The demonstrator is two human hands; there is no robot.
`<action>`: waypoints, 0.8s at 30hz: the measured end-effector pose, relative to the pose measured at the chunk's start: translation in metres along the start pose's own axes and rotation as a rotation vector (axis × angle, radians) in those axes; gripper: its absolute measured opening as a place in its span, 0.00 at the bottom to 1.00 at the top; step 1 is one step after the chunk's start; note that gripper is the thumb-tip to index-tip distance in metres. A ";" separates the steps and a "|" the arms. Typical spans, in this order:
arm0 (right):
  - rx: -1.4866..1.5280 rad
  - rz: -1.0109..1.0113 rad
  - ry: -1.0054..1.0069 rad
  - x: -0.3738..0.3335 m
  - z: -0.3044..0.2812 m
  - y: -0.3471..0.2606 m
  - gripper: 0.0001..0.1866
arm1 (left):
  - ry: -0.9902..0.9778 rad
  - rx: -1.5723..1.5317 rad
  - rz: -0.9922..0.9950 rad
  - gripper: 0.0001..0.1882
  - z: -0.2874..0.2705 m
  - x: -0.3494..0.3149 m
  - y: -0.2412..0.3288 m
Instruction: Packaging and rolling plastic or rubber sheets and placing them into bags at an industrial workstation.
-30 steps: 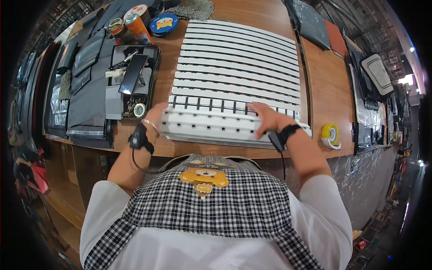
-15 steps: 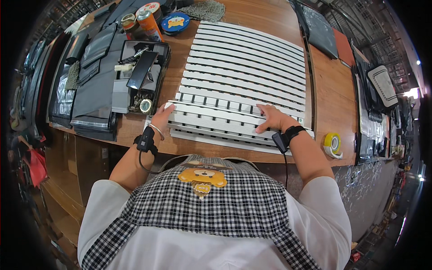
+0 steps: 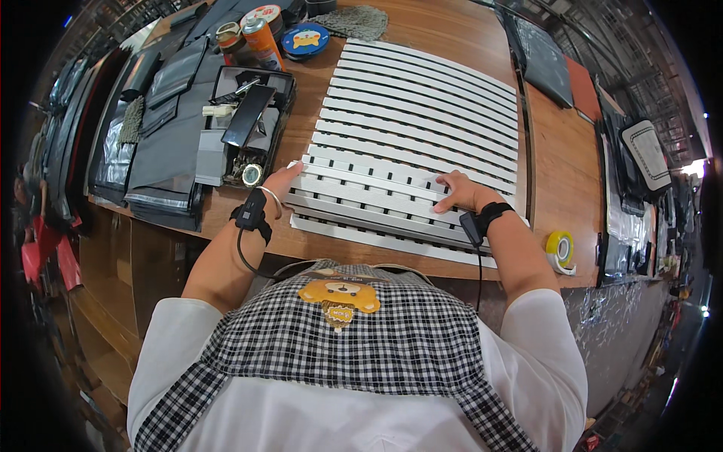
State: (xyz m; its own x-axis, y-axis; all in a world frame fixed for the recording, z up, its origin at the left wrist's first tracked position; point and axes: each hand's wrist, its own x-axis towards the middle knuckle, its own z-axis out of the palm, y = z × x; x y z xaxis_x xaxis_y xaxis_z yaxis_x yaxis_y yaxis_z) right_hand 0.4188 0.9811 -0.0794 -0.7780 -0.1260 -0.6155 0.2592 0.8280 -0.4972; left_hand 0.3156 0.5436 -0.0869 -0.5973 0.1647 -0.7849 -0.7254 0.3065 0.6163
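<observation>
A white slatted mat [image 3: 422, 102] lies on the wooden table in front of me, its parallel slats joined by dark gaps. Its near part is folded back into a thick, layered bundle [image 3: 361, 192], with more slats showing beneath it at the table's front edge. My left hand [image 3: 283, 183] grips the bundle's left end, thumb at its upper corner and the other fingers partly hidden. Toward the right end, my right hand [image 3: 463, 193] holds the bundle, thumb and forefinger bent against its top. Each wrist wears a black strapped device.
Left of the mat stands a black open box [image 3: 282, 113] of small items, with a phone-like black slab [image 3: 248, 115]. Behind it are an orange spray can [image 3: 262, 44] and a round blue tin [image 3: 305, 39]. Dark flat pouches [image 3: 162, 173] lie further left; a yellow tape roll [image 3: 559, 248] sits at right.
The folded bundle has tipped over away from me, its upper face now lying flatter. Both hands have stayed on it. The whole view has shifted slightly.
</observation>
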 end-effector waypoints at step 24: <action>0.394 0.055 -0.419 -0.098 0.045 -0.022 0.41 | -0.115 0.305 0.308 0.33 -0.037 0.006 -0.021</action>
State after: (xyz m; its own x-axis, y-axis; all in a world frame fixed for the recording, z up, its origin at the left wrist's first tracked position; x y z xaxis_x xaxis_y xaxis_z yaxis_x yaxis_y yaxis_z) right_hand 0.5151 0.9510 -0.0355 -0.4853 -0.3605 -0.7966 0.5488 0.5837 -0.5984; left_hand 0.3145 0.5039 -0.1025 -0.7153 0.3891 -0.5805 -0.3752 0.4870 0.7887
